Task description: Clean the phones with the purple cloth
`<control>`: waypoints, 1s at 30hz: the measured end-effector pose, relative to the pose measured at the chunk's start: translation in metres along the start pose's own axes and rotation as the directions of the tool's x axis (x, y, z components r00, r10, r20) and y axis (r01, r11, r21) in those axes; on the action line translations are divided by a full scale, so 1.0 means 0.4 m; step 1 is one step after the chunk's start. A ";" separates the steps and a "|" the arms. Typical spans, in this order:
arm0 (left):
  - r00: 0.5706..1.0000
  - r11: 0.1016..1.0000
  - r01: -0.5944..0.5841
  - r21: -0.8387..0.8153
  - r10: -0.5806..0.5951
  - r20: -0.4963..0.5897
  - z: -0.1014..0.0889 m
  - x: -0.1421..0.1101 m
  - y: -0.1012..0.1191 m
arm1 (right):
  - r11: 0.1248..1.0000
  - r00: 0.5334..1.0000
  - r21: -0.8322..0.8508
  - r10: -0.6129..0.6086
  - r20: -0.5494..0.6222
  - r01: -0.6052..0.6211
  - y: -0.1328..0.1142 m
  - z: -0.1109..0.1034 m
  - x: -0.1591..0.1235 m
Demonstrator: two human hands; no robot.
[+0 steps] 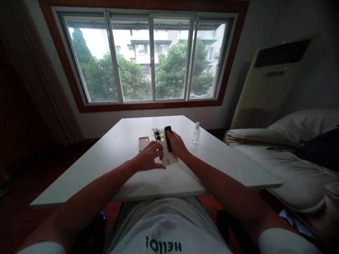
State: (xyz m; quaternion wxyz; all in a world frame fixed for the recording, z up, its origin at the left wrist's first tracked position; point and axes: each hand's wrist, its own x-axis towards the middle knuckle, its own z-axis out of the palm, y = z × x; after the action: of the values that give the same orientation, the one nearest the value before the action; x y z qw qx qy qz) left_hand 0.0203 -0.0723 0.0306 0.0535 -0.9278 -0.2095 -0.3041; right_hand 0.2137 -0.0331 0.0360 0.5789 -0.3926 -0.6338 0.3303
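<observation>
Above the white table, my left hand (150, 155) grips a light gold smartphone (169, 158) by its edges, fingers on one side and thumb at the lower end. The phone's back, with its dark camera lenses, faces me. My right hand (177, 143) is closed around a dark purple cloth (168, 135), which lies against the right side of the phone's back. Just beyond my left hand, a clear phone case with a tan edge (143, 141) rests on the table.
A clear spray bottle (196, 134) stands on the white table (106, 169), right of my hands. Behind it on the table lies a thin looped cord (153, 131). A pale sofa (267, 155) borders the right side, with a floor-standing air conditioner (272, 81) behind. Windows line the far wall.
</observation>
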 end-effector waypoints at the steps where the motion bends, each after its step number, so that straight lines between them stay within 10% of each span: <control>1: 1.000 1.000 -0.006 0.003 0.006 0.007 0.000 0.001 0.003 | 1.000 1.000 -0.002 -0.007 -0.005 0.007 -0.002 -0.002 0.001; 30: 0.976 0.991 0.121 0.062 -0.108 -0.187 -0.005 -0.019 -0.051 | 0.983 0.945 0.156 0.045 0.323 -0.100 0.002 0.003 0.005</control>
State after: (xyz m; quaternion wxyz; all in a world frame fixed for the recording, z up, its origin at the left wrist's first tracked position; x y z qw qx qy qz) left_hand 0.0053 -0.0570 0.0272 0.0890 -0.8796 -0.2678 -0.3830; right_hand 0.2124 -0.0309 0.0361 0.4880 -0.3066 -0.6732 0.4632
